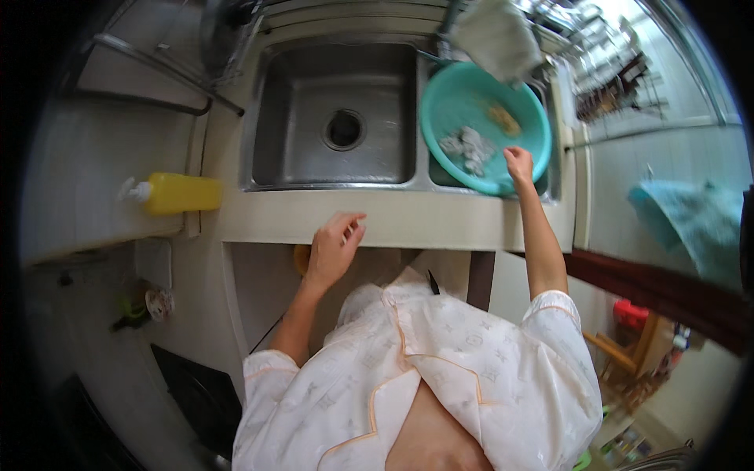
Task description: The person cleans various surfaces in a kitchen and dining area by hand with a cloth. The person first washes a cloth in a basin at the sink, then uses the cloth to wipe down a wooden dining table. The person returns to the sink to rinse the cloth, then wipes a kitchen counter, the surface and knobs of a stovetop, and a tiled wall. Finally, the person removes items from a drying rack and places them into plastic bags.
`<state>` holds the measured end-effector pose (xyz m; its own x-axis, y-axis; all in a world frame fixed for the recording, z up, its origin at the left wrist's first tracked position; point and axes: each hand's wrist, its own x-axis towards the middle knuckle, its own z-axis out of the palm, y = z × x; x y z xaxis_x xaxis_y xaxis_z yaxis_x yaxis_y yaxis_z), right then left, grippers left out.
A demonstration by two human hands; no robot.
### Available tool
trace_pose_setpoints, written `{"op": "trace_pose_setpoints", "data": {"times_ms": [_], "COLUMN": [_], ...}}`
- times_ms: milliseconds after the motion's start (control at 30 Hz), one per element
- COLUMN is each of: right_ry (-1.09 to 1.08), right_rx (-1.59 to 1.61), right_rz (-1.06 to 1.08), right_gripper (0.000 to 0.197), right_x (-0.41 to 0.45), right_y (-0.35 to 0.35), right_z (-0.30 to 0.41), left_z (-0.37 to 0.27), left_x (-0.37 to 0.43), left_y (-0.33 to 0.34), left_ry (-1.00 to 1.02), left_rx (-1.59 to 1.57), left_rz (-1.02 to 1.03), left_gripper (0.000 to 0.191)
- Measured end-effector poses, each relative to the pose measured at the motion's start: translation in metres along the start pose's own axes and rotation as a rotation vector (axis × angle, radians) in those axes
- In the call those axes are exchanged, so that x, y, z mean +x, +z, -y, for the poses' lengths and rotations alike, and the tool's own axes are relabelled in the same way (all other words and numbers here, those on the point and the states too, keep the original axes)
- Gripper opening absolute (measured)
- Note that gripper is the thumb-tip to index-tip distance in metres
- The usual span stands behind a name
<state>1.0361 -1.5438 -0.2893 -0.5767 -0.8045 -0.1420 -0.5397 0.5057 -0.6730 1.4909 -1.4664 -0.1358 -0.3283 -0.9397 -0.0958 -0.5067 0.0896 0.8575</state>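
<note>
My left hand [339,244] hovers in front of the counter edge [412,221], fingers loosely bent and apart, with nothing in it. Over the near right rim of a turquoise plastic basin [432,138] is my right hand [519,163], its fingers curled in; I see nothing sticking out of them. The basin rests over the smaller right sink bowl [442,176]. Inside it lie a crumpled greyish-white cloth [471,150] and a yellowish-brown piece [503,120], blurred, perhaps a sponge or loofah. To the left is a stainless steel sink [288,135] with a round drain [344,129].
An off-white cloth [498,41] hangs above the basin's far side. A yellow pump bottle [182,193] lies in view left of the sink. Metal racks [171,65] stand at the far left. A light blue cloth [686,218] hangs at right, above a dark red edge [654,294].
</note>
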Motion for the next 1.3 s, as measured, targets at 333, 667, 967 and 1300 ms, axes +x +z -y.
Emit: {"op": "trace_pose_setpoints", "data": {"times_ms": [333, 667, 967, 1300], "right_ry": [-0.375, -0.311, -0.183, 0.002], "right_rx": [-0.303, -0.034, -0.112, -0.263], "right_rz": [0.27, 0.133, 0.097, 0.117], "right_gripper": [0.041, 0.046, 0.037, 0.038], "right_x": [0.031, 0.049, 0.067, 0.05], "right_y": [0.101, 0.063, 0.068, 0.013], "right_z": [0.002, -0.022, -0.072, -0.004], "left_z": [0.211, 0.299, 0.15, 0.082], "left_x": [0.256, 0.335, 0.255, 0.206], "left_y": [0.008, 0.079, 0.078, 0.088], "left_ry": [-0.193, -0.367, -0.131, -0.373], "left_rx": [0.421, 0.32, 0.242, -0.233], "left_rz": [0.166, 0.101, 0.622, 0.104], "left_gripper": [0.042, 0.047, 0.03, 0.027]}}
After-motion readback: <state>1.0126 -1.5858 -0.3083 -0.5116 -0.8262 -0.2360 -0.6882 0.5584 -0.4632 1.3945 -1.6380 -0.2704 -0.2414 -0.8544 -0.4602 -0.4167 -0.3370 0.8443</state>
